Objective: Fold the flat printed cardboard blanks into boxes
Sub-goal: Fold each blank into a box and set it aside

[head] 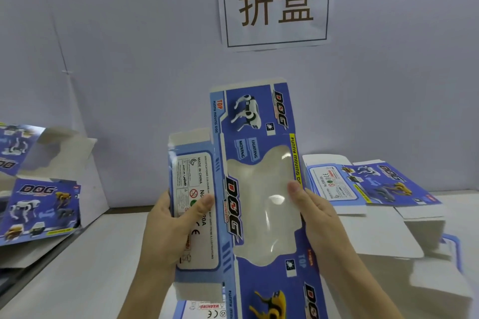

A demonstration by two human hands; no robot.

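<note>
I hold one flat blue printed cardboard blank [248, 153] upright above the white table; it shows robot dogs, the word DOG and a clear plastic window. My left hand [171, 228] grips its left side panel, thumb over the white label. My right hand [316, 212] holds the right edge, thumb on the window's rim. The blank's lower end runs out of the picture.
A stack of flat blanks [373, 184] lies on the table [90, 274] to the right. Folded boxes [41, 210] stand at the left. A paper sign [276, 2] hangs on the grey wall behind.
</note>
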